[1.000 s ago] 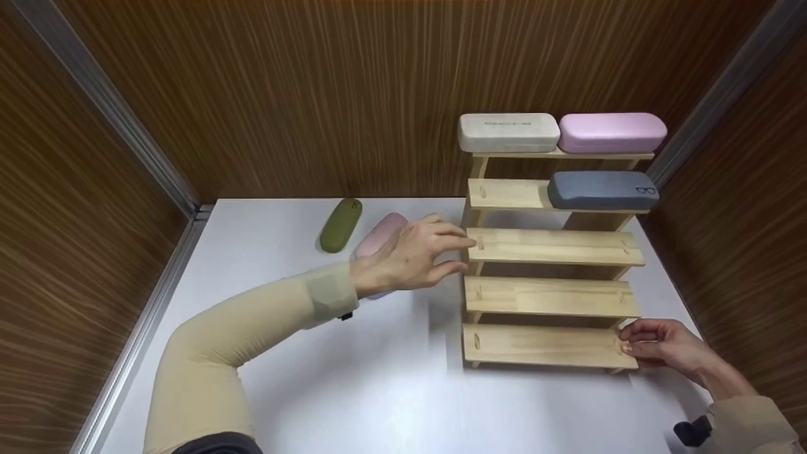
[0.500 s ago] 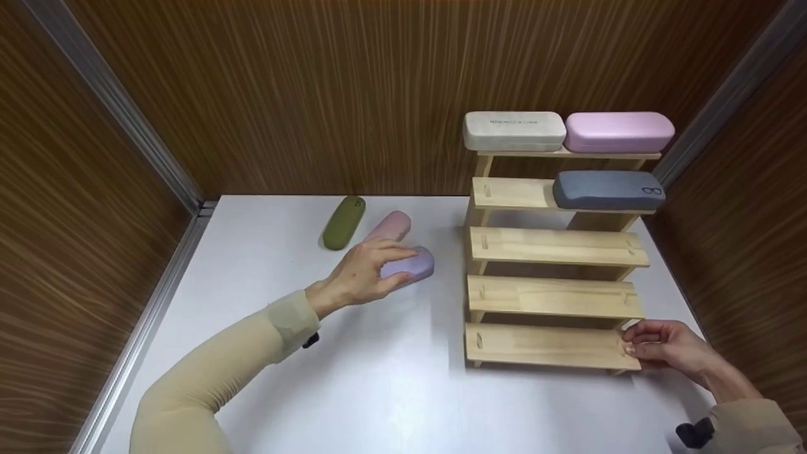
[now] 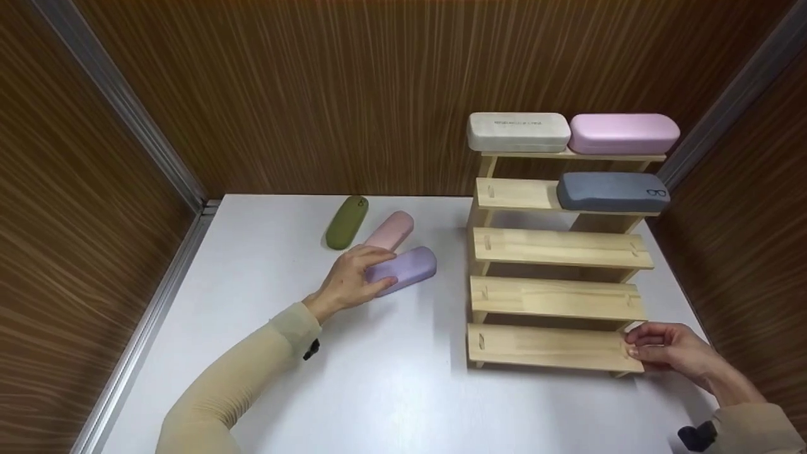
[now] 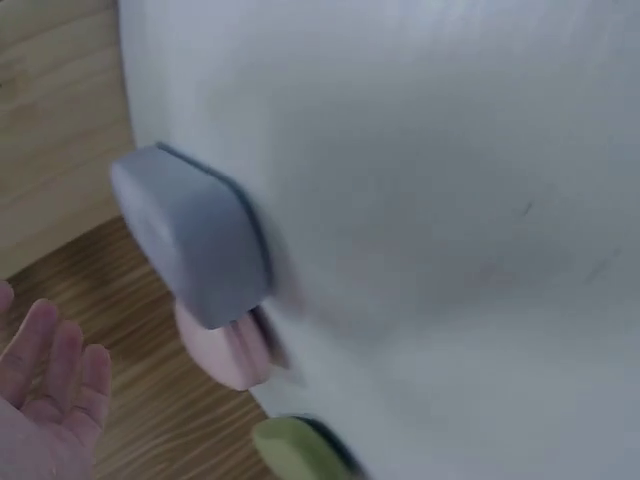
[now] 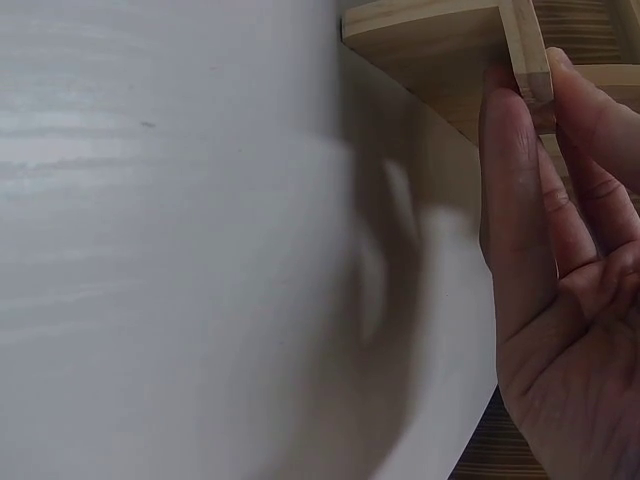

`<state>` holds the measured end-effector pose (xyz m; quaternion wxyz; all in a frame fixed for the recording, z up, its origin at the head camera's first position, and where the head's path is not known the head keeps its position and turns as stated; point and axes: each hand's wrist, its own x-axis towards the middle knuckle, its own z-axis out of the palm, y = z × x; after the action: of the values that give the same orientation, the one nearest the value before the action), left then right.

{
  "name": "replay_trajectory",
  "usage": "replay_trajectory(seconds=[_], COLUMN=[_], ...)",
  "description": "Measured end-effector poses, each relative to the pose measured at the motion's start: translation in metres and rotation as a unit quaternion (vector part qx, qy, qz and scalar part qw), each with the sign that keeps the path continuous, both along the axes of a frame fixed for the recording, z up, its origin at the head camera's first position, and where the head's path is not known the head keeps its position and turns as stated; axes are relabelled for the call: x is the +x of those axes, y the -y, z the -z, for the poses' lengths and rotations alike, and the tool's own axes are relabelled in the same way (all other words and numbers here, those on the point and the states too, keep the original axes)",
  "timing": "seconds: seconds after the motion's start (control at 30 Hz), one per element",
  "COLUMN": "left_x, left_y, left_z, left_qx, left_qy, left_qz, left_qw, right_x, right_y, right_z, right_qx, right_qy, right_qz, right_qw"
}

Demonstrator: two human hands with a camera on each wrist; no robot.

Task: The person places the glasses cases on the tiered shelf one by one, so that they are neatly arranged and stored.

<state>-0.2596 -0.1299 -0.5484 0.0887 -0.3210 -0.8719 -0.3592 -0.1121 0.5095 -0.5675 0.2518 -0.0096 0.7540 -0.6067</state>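
Observation:
A lavender glasses case [image 3: 413, 265] lies on the white table, its long side slanting toward the rack. My left hand [image 3: 347, 280] is over its near-left end, thumb along one side and fingers along the other. In the left wrist view the left hand [image 4: 55, 400] has loosely extended fingers, with a gap to the lavender case [image 4: 190, 235]. Just behind lie a pink glasses case [image 3: 392, 231] and an olive green one [image 3: 347, 222]. My right hand [image 3: 678, 353] pinches the right end of the lowest board of a stepped wooden rack [image 3: 555, 347] between thumb and fingers.
On the rack's top step sit a grey-white glasses case [image 3: 518, 132] and a shiny pink one [image 3: 624, 133]. A blue-grey case [image 3: 611, 192] occupies the right of the second step. Wood-grain panels [image 3: 315, 94] enclose the table [image 3: 378, 391] at the back and sides.
My left hand has moved left, away from the rack's third step, and down to the end of the lavender case. The right hand keeps its hold on the rack.

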Motion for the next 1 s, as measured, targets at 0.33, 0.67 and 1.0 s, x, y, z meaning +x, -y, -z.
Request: replay_trajectory(seconds=[0.33, 0.67, 1.0], left_x=[-0.004, -0.005, -0.006], left_y=[0.006, 0.002, 0.000], left_z=[0.029, 0.041, 0.048], left_qx=[-0.028, -0.040, -0.023], left_qy=[0.056, 0.093, 0.106], left_qz=[-0.039, -0.055, -0.067], left_qw=[0.9973, 0.9933, 0.9918], right_x=[-0.001, 0.001, 0.000], right_y=[-0.001, -0.003, -0.003], right_z=[0.000, 0.003, 0.004], right_qx=[-0.017, -0.011, -0.013], right_qy=[0.008, 0.007, 0.005], right_qz=[0.001, 0.007, 0.006], right_qw=[1.000, 1.000, 1.000])
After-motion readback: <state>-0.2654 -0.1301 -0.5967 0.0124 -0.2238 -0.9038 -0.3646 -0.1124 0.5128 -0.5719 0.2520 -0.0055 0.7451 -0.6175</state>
